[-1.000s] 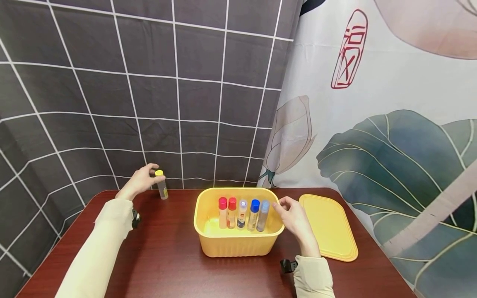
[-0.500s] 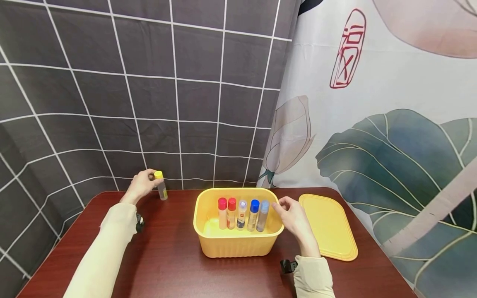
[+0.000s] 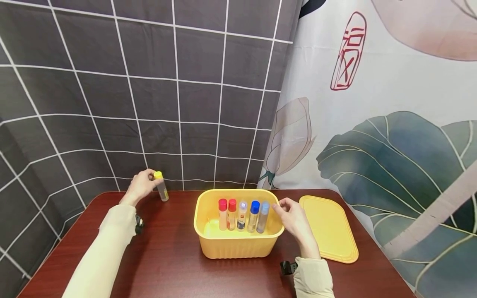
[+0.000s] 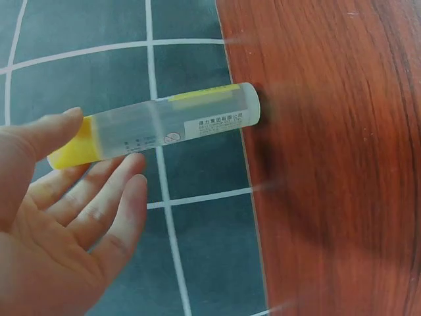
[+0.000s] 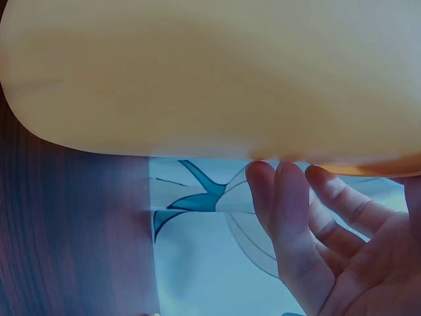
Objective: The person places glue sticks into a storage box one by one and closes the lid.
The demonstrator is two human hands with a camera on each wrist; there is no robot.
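Observation:
My left hand (image 3: 140, 186) pinches the yellow cap of a clear glue stick (image 3: 162, 191) near the table's back left edge. In the left wrist view the thumb lies on one side of the cap, fingers on the other; the tube's printed label (image 4: 220, 124) shows and its bottom is right at the tabletop. My right hand (image 3: 294, 215) grips the right rim of a yellow plastic box (image 3: 234, 247), fingertips against its wall in the right wrist view. Several similar tubes stand upright in a row inside, with red caps (image 3: 222, 204), a pale cap (image 3: 243, 205) and blue caps (image 3: 255, 206).
A yellow lid (image 3: 329, 229) lies flat on the dark red wooden table (image 3: 167, 265), right of the box. Behind the table hang a grey grid cloth (image 3: 201, 99) and a white cloth with leaf prints (image 3: 395, 153).
My left hand has moved slightly right and its fingers have come together on the yellow cap. The glue stick leans a little more. The right hand and box stay put.

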